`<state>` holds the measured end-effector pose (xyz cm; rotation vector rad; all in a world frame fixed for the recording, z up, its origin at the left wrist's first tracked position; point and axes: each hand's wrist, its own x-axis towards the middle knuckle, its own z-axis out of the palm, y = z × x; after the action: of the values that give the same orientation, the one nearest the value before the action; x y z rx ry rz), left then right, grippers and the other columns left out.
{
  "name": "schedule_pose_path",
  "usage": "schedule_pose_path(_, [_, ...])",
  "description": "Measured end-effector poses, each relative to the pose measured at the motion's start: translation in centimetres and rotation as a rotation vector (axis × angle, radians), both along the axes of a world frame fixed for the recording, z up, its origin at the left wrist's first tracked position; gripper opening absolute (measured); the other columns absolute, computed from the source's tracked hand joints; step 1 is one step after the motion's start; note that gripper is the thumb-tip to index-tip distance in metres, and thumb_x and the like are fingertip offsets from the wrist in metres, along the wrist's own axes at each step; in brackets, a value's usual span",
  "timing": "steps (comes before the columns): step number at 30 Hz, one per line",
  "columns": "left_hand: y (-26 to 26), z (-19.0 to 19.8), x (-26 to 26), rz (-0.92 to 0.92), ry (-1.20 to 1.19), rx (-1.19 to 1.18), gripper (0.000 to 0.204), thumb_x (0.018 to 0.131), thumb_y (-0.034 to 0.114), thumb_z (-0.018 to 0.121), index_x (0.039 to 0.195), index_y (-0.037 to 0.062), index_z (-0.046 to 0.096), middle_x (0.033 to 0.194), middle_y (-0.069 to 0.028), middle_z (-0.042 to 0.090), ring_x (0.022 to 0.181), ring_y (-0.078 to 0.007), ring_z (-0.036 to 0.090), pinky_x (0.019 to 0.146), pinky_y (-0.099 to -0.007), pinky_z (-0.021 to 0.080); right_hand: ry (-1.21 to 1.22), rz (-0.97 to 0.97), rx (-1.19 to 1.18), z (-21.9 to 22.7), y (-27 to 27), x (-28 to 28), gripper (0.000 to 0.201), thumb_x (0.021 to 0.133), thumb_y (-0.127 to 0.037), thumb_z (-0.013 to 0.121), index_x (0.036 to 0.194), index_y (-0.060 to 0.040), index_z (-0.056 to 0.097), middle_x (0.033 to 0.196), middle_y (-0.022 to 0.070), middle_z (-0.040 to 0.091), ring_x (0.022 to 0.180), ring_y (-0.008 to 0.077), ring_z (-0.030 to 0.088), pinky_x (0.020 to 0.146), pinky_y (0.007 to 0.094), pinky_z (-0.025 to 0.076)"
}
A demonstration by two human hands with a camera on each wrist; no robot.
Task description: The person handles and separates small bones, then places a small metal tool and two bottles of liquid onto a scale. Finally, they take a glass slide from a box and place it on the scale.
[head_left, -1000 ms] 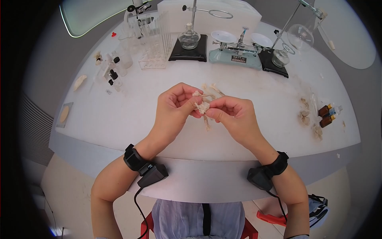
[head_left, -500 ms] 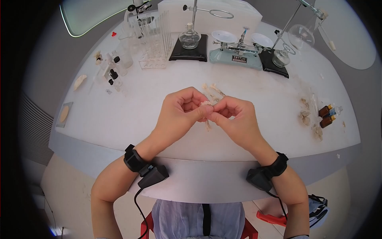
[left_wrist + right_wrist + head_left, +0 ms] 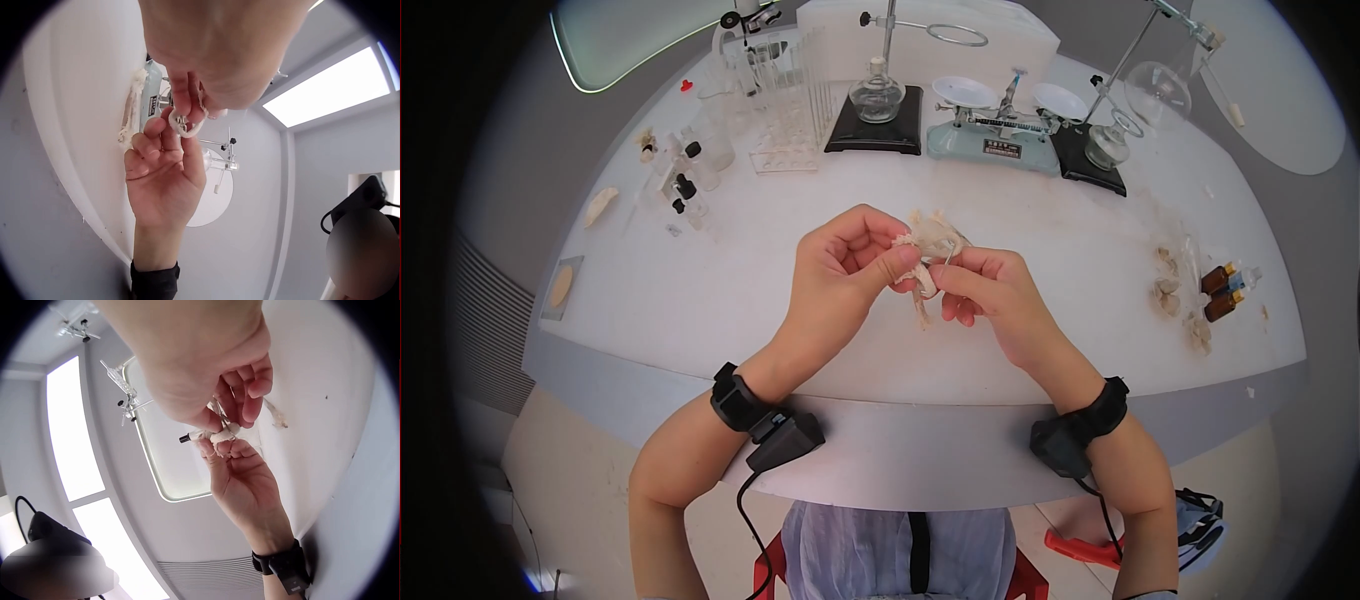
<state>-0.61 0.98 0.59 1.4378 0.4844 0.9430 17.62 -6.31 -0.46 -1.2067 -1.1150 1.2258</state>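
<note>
Both hands meet over the middle of the table around an off-white, frayed cotton cord (image 3: 927, 282). My left hand (image 3: 835, 268) pinches one part between thumb and fingers. From the other side, my right hand (image 3: 998, 298) pinches it, its lower fingers curled beneath. Between the hands the cord bends into a loop, which shows in the left wrist view as a pale ring (image 3: 195, 132). In the right wrist view its frayed part (image 3: 224, 436) lies between the fingertips of both hands. More frayed, brownish strands (image 3: 922, 312) lie behind and below the hands, partly hidden.
Behind the hands stand a stoppered glass lamp (image 3: 876, 100) on a black stand base and a blue balance scale (image 3: 998, 150). A test tube rack (image 3: 785, 160) and dropper bottles (image 3: 688, 188) are at left. Brown bottles (image 3: 1220, 303) lie at right beside dried, tan pieces (image 3: 1166, 292).
The hands first came together over the cord, covering its frayed tuft. Now they have parted slightly, and the cord shows bent between them. The right hand has turned, its lower fingers now showing underneath.
</note>
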Motion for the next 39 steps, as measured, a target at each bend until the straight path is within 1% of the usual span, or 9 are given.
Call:
schedule_pose_path(5, [-0.4,0.4,0.0,-0.051,-0.010,-0.028,0.010,0.093,0.006,0.066,0.099,-0.0010,0.061,0.088,-0.0070,0.069,0.074,-0.0086,0.066,0.068,-0.0223,0.055,0.102,-0.019,-0.025,1.0,-0.3,-0.7,0.024,0.092,-0.021,0.063,0.103,-0.0006,0.069,0.082,0.0057,0.071,0.065,0.0086,0.064,0.053,0.0201,0.044])
schedule_pose_path(13, [-0.2,1.0,-0.2,0.056,0.194,0.123,0.005,0.092,0.001,0.065,0.090,-0.0027,0.063,0.082,-0.0048,0.068,0.067,-0.0050,0.061,0.061,-0.0196,0.050,-0.452,-0.154,0.139,0.7,-0.5,-0.7,0.015,0.094,-0.009,0.058,0.095,0.0055,0.059,0.081,0.0127,0.072,0.070,0.0169,0.071,0.060,0.0281,0.053])
schedule_pose_path(17, [1.0,0.6,-0.4,0.039,0.127,0.064,0.004,0.090,0.001,0.068,0.092,0.0002,0.064,0.081,-0.0032,0.067,0.066,-0.0058,0.060,0.061,-0.0206,0.050,-0.428,-0.162,0.191,1.2,-0.6,-0.7,0.014,0.095,-0.009,0.058,0.097,0.0048,0.059,0.085,0.0126,0.072,0.073,0.0171,0.071,0.063,0.0275,0.054])
schedule_pose_path(20, [1.4,1.0,-0.6,0.032,0.078,0.068,0.004,0.090,0.001,0.068,0.091,0.0005,0.064,0.082,-0.0032,0.067,0.067,-0.0058,0.060,0.061,-0.0209,0.050,-0.178,-0.057,0.176,1.2,-0.2,-0.1,0.015,0.097,-0.012,0.057,0.100,0.0034,0.059,0.090,0.0136,0.071,0.077,0.0184,0.071,0.067,0.0279,0.055])
schedule_pose_path(22, [1.4,1.2,-0.7,0.019,0.053,0.081,0.004,0.090,0.001,0.068,0.091,0.0006,0.064,0.082,-0.0032,0.066,0.068,-0.0058,0.060,0.061,-0.0210,0.050,0.039,0.202,0.011,1.5,-0.1,0.7,0.017,0.098,-0.014,0.056,0.103,0.0018,0.059,0.094,0.0135,0.070,0.080,0.0188,0.071,0.069,0.0277,0.055])
schedule_pose_path(25, [1.4,1.3,-0.8,-0.017,0.050,0.084,0.004,0.090,0.000,0.068,0.092,0.0009,0.064,0.084,-0.0032,0.066,0.071,-0.0058,0.060,0.062,-0.0211,0.051,0.107,0.289,-0.027,1.3,0.0,1.1,0.018,0.099,-0.015,0.055,0.106,0.0008,0.058,0.093,0.0125,0.069,0.080,0.0187,0.070,0.068,0.0286,0.055])
schedule_pose_path(29, [1.0,1.1,-0.8,-0.060,0.124,0.108,0.002,0.091,0.001,0.066,0.092,0.0004,0.064,0.084,-0.0032,0.067,0.073,-0.0055,0.061,0.064,-0.0217,0.051,-0.006,0.334,-0.044,1.1,0.1,1.1,0.016,0.099,-0.013,0.053,0.106,0.0006,0.056,0.089,0.0097,0.067,0.077,0.0162,0.067,0.068,0.0283,0.054])
schedule_pose_path(31, [0.7,0.9,-0.6,-0.076,0.177,0.136,0.003,0.092,0.003,0.066,0.093,-0.0002,0.065,0.084,-0.0036,0.068,0.073,-0.0051,0.061,0.065,-0.0219,0.051,-0.238,0.267,0.022,0.7,0.0,1.2,0.014,0.099,-0.012,0.050,0.104,0.0007,0.054,0.086,0.0084,0.065,0.073,0.0139,0.064,0.067,0.0276,0.052])
schedule_pose_path(39, [1.3,0.1,-0.4,0.044,0.111,0.116,0.005,0.091,0.003,0.068,0.093,0.0019,0.064,0.084,-0.0006,0.065,0.072,-0.0048,0.059,0.063,-0.0211,0.051,-0.163,0.182,0.056,0.1,0.2,0.5,0.017,0.100,-0.015,0.052,0.105,0.0017,0.055,0.084,0.0079,0.066,0.072,0.0119,0.063,0.064,0.0252,0.050])
